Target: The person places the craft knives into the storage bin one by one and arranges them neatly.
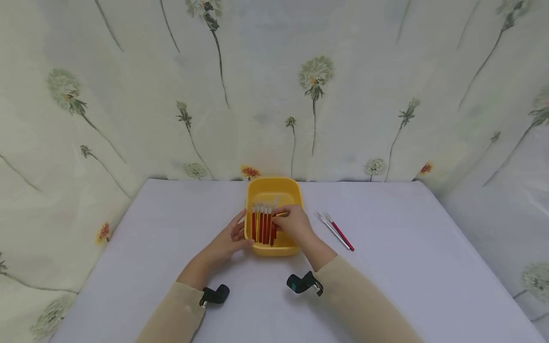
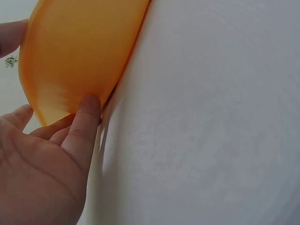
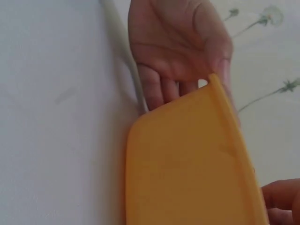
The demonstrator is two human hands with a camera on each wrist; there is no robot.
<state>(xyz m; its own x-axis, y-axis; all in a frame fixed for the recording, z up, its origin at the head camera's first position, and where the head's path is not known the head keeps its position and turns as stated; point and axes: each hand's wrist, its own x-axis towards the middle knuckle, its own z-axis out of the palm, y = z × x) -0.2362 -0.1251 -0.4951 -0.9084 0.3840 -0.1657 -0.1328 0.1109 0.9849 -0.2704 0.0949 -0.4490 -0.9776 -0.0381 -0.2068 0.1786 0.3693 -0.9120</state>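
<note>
In the head view a yellow plastic tray [image 1: 260, 250] stands on the table, with a row of red-handled paintbrushes [image 1: 263, 226] inside, pale bristles toward the back. My left hand [image 1: 226, 242] grips the tray's front left corner. The left wrist view shows that hand's fingers [image 2: 84, 126] against the outer wall of the tray [image 2: 84, 47]. Reaching in over the right side, my right hand [image 1: 295, 223] pinches a red paintbrush [image 1: 275, 232] at the right end of the row. Only a bit of my right hand [image 3: 283, 202] appears in the right wrist view, behind the tray wall.
Right of the tray, a silver-handled brush [image 1: 336, 234] and a red-handled brush [image 1: 342, 234] lie side by side on the white table [image 1: 407, 276]. A dandelion-print cloth [image 1: 266, 85] hangs behind the table's back edge.
</note>
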